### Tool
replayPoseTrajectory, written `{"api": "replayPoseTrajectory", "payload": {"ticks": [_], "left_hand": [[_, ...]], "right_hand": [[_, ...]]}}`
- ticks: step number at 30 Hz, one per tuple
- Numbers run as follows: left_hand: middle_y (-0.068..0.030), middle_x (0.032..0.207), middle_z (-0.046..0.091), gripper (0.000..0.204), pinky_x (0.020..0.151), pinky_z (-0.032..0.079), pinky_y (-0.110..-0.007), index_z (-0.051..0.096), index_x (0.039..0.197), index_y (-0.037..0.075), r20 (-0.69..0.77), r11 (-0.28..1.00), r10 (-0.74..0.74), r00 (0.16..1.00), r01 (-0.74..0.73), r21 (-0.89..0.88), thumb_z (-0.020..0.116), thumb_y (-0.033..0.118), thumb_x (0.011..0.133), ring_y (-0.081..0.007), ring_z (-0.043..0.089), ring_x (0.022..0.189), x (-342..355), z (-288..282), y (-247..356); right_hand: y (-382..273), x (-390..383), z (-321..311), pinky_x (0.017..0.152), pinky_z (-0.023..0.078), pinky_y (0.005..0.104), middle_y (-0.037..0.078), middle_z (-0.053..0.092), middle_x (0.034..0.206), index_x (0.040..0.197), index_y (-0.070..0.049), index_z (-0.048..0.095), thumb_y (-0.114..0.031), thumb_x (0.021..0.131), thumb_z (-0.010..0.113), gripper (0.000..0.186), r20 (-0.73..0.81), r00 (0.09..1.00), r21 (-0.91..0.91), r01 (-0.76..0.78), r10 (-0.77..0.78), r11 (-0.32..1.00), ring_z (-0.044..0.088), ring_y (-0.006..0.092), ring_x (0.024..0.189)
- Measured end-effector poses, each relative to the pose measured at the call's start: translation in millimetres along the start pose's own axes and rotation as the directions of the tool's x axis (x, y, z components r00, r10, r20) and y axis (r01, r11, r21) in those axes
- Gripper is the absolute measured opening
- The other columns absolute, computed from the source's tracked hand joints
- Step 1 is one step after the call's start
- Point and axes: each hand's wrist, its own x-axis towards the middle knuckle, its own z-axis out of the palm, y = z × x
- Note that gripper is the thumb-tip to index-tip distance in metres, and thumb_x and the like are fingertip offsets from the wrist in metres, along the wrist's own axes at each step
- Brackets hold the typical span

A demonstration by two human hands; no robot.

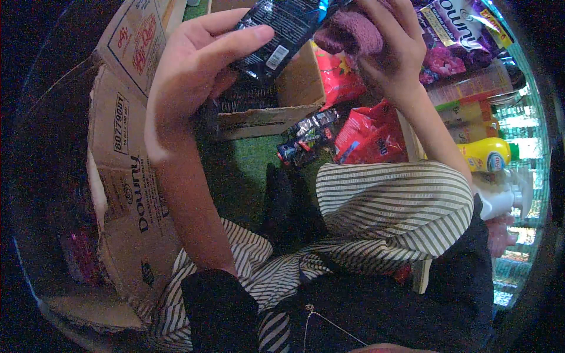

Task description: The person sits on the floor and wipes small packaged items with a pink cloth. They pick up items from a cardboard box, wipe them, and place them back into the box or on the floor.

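My left hand [200, 65] is closed on a dark packet [276, 44] with small pale print and a white barcode label, its thumb pressed flat on the front. In my right hand [397, 50] is a bunched purple cloth [352, 34], held close to the packet's right edge. Whether the cloth touches the packet I cannot tell. Both hands are raised over an open cardboard box [300, 110] that has more dark packets [247, 99] in it.
Dark sachets [309, 138] and a red pouch [371, 136] lie on the green mat [241, 167] before my knees. Tall cardboard cartons [120, 170] stand at left. To the right are a purple pouch [453, 59], a yellow bottle [485, 155] and a white pump bottle [500, 200].
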Motion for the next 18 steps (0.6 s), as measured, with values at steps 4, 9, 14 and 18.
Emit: {"api": "replayPoseTrajectory", "payload": {"ticks": [4,9,14,18], "left_hand": [[-0.0045,0.084,0.064,0.030,0.069,0.047,-0.021,0.060,0.100,-0.002,-0.067,0.982,0.092,0.994,-0.079,0.173,0.065,0.014,0.075,-0.0095,0.061,0.073,-3,3,-1],[-0.0031,0.085,0.064,0.034,0.071,0.046,-0.023,0.061,0.101,0.000,-0.067,0.945,0.132,0.989,-0.105,0.310,0.070,0.014,0.072,-0.0088,0.060,0.074,-4,4,4],[-0.0027,0.091,0.063,0.033,0.073,0.046,-0.023,0.059,0.104,0.000,-0.117,0.949,0.146,0.982,-0.106,0.295,0.066,0.015,0.076,-0.0096,0.060,0.075,1,5,-5],[-0.0029,0.092,0.061,0.036,0.043,0.033,-0.016,0.056,0.110,0.000,-0.108,0.970,0.165,0.980,-0.142,0.195,0.050,0.029,0.089,-0.0023,0.043,0.050,5,-23,-16]], "right_hand": [[-8,6,-4,0.084,0.042,0.0369,0.019,0.053,0.112,0.093,0.005,0.056,-0.007,0.063,0.068,0.034,0.081,0.994,0.064,-0.082,0.076,0.995,0.052,0.0326,0.101],[-10,6,-7,0.086,0.041,0.0364,0.019,0.051,0.114,0.094,0.006,0.056,-0.002,0.060,0.064,0.036,0.169,0.976,0.051,-0.148,0.137,0.988,0.051,0.0328,0.103],[-2,-3,-3,0.087,0.040,0.0361,0.019,0.051,0.114,0.093,0.004,0.057,0.001,0.059,0.062,0.035,0.204,0.952,0.255,-0.279,0.230,0.926,0.051,0.0316,0.105],[-5,0,-3,0.087,0.041,0.0349,0.017,0.052,0.113,0.092,0.003,0.059,-0.001,0.061,0.064,0.031,0.421,0.796,0.307,-0.576,0.435,0.757,0.052,0.0303,0.104]]}}
